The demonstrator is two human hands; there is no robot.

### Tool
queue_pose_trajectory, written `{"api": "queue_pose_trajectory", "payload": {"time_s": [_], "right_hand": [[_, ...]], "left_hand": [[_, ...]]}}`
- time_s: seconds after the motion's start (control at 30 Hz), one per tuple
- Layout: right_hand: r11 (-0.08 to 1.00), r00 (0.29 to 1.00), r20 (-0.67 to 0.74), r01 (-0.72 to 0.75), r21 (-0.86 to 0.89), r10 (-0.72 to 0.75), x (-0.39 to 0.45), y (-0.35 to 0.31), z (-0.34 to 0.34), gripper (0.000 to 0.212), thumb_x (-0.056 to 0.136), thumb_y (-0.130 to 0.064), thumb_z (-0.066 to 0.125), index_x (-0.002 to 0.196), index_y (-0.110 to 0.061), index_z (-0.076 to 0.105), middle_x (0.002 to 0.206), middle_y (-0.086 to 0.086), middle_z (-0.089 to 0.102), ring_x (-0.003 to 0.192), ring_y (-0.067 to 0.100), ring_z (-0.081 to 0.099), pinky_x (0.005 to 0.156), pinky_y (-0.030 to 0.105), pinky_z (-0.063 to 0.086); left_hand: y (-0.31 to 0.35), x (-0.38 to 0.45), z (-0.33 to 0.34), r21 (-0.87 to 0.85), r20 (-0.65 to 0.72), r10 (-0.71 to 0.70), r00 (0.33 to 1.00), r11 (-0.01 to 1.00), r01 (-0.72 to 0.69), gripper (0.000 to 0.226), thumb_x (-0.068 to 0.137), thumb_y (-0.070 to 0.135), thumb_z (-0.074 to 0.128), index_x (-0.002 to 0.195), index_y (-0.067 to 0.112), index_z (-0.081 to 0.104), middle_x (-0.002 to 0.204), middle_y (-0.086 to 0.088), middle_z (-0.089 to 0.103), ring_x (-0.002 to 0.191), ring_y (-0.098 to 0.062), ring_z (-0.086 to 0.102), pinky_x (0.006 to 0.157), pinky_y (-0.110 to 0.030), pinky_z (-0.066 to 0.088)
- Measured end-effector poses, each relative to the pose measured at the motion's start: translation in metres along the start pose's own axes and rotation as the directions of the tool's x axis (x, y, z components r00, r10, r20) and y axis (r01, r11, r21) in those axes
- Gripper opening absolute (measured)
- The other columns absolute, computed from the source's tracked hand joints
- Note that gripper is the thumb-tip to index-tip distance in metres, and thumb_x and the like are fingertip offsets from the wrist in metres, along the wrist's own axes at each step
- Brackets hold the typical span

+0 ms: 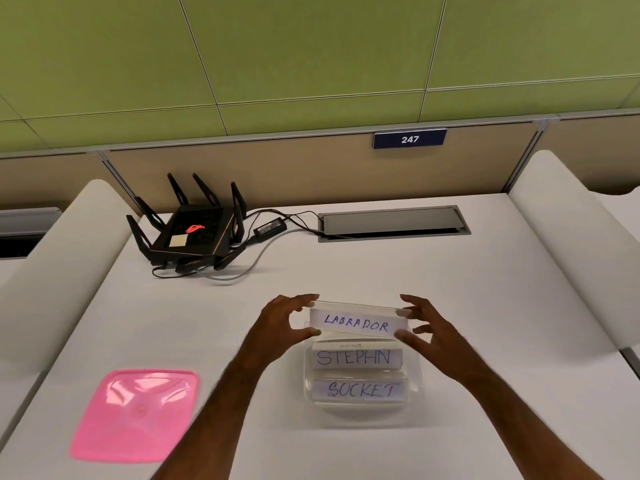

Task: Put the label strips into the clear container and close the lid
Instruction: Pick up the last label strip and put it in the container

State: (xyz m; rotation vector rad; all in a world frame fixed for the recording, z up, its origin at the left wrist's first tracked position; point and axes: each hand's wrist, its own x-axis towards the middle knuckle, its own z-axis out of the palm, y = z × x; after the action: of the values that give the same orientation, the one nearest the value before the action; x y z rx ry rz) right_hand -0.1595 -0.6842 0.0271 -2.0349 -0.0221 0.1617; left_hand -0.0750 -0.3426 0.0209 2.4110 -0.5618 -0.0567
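LABRADOR strip (356,323) held over the clear container's (414,382) far edge, left hand (282,322) pinching its left end, right hand (424,332) pinching the right end (thumbs below, fingers on top). STEPHN strip (356,357) and SOCKET strip (360,389) lie inside the container. Pink lid (136,414) sits on the desk (485,289), well left of it.

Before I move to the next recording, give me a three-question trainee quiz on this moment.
1. True or false: the pink lid is already on the clear container.
2. Which word is on the label strip held between the left hand and the right hand? A) SOCKET B) LABRADOR C) STEPHN
3. Fill in: the black router sits at the desk's far ____ side.

Key:
1. False; the lid lies flat on the desk, left of the container.
2. B; the LABRADOR strip is held by its ends at the container's far edge, while the STEPHN strip and SOCKET strip lie inside.
3. left
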Motion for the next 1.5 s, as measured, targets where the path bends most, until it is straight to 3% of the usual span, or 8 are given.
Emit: {"api": "queue_pose_trajectory", "payload": {"time_s": [0.1, 0.3, 0.73, 1.1, 1.4, 1.5], "right_hand": [[0.996, 0.998, 0.041, 0.045, -0.082, -0.042, 0.001, 0.004, -0.002, 0.08, 0.079, -0.049, 0.082, 0.145, -0.045, 0.037, 0.134, -0.021, 0.059, 0.127, -0.002, 0.052, 0.095, 0.021, 0.049], [0.996, 0.999, 0.007, 0.052, -0.072, -0.051, 0.007, 0.016, -0.002, 0.059, 0.085, -0.04, 0.077, 0.137, -0.04, 0.049, 0.133, -0.018, 0.06, 0.123, 0.001, 0.056, 0.091, 0.029, 0.056], [0.996, 0.999, -0.01, 0.031, -0.081, -0.031, 0.01, 0.029, 0.0, 0.058, 0.086, -0.037, 0.077, 0.138, -0.037, 0.05, 0.135, -0.022, 0.058, 0.123, -0.006, 0.054, 0.081, 0.027, 0.055], [0.994, 0.999, -0.011, 0.029, -0.106, -0.031, 0.009, 0.032, 0.002, 0.057, 0.086, -0.041, 0.076, 0.136, -0.044, 0.048, 0.134, -0.026, 0.057, 0.124, -0.005, 0.053, 0.08, 0.029, 0.055], [0.985, 0.999, 0.014, 0.054, -0.166, -0.052, 0.008, 0.036, 0.005, 0.052, 0.09, -0.034, 0.074, 0.135, -0.037, 0.048, 0.136, -0.026, 0.053, 0.126, -0.006, 0.05, 0.075, 0.019, 0.05], [0.98, 0.998, 0.046, 0.049, -0.191, -0.041, 0.008, 0.036, 0.005, 0.049, 0.089, -0.03, 0.076, 0.13, -0.036, 0.05, 0.133, -0.027, 0.054, 0.125, -0.005, 0.05, 0.081, 0.013, 0.044]], "left_hand": [[0.002, -0.001, 0.001, -0.015, 0.011, -0.021, 1.0, 1.0, 0.021, 0.073, 0.069, 0.056, 0.081, 0.135, 0.044, 0.052, 0.113, 0.029, 0.062, 0.104, -0.003, 0.053, 0.09, -0.021, 0.045], [0.005, -0.005, 0.006, -0.016, 0.034, -0.069, 0.997, 0.997, 0.07, 0.075, 0.068, 0.063, 0.078, 0.136, 0.044, 0.052, 0.11, 0.027, 0.064, 0.101, -0.001, 0.054, 0.084, -0.017, 0.044], [0.009, -0.01, 0.012, 0.008, 0.038, -0.106, 0.994, 0.994, 0.106, 0.072, 0.067, 0.064, 0.078, 0.133, 0.046, 0.053, 0.105, 0.035, 0.059, 0.1, 0.001, 0.053, 0.085, -0.019, 0.046], [0.007, -0.013, 0.017, 0.04, 0.029, -0.087, 0.996, 0.996, 0.086, 0.071, 0.07, 0.062, 0.077, 0.132, 0.041, 0.052, 0.111, 0.027, 0.062, 0.101, 0.0, 0.051, 0.089, -0.018, 0.044], [0.004, -0.016, 0.028, 0.068, 0.033, -0.064, 0.997, 0.996, 0.062, 0.061, 0.065, 0.052, 0.085, 0.116, 0.038, 0.054, 0.107, 0.028, 0.057, 0.102, 0.002, 0.047, 0.09, -0.025, 0.044], [0.001, -0.016, 0.032, 0.088, 0.043, -0.071, 0.997, 0.994, 0.067, 0.06, 0.062, 0.051, 0.087, 0.111, 0.037, 0.053, 0.106, 0.024, 0.057, 0.102, -0.002, 0.048, 0.091, -0.029, 0.045]]}}
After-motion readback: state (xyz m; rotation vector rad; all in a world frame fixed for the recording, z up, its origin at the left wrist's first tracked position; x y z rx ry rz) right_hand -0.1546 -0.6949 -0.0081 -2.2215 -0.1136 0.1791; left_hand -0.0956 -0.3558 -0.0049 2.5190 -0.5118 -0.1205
